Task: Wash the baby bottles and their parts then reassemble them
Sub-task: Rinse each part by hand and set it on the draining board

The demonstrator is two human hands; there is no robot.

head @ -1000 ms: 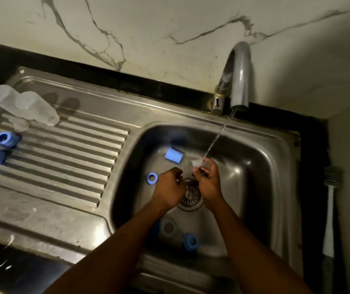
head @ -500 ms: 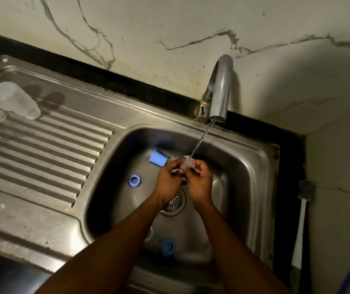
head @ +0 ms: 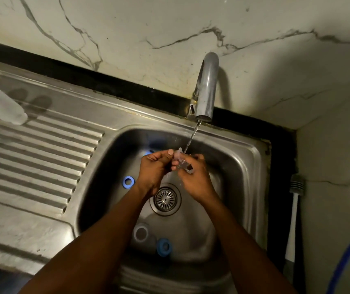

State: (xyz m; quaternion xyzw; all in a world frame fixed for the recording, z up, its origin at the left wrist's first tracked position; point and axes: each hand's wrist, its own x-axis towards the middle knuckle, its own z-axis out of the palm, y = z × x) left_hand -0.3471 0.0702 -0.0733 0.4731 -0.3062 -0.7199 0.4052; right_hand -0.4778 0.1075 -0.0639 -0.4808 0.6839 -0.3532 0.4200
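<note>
PART: small clear teat (head: pixel 180 159), held in the stream from the tap (head: pixel 207 88), above the sink (head: pixel 252 160) | HANDS: your left hand (head: pixel 155 169) and right hand (head: pixel 196 180) both pinch it, fingers curled | HANDLING: likely light, soft, slippery when wet; grip the thicker base rim, not the tip.

A pale marble wall (head: pixel 169 22) with dark veins rises behind a steel sink (head: pixel 252 158). A black strip (head: pixel 127 90) runs between the two. A curved metal tap (head: pixel 207 88) stands at the basin's far rim, and a thin stream of water (head: pixel 193 136) falls from its spout. A round slotted drain strainer (head: pixel 165 199) sits in the basin floor. A ribbed draining board (head: pixel 42 149) lies left of the basin. At the right, a white-handled brush (head: pixel 295 209) with a grey head stands against the side wall, and a blue hose (head: pixel 348 255) curves across the lower right corner.
</note>
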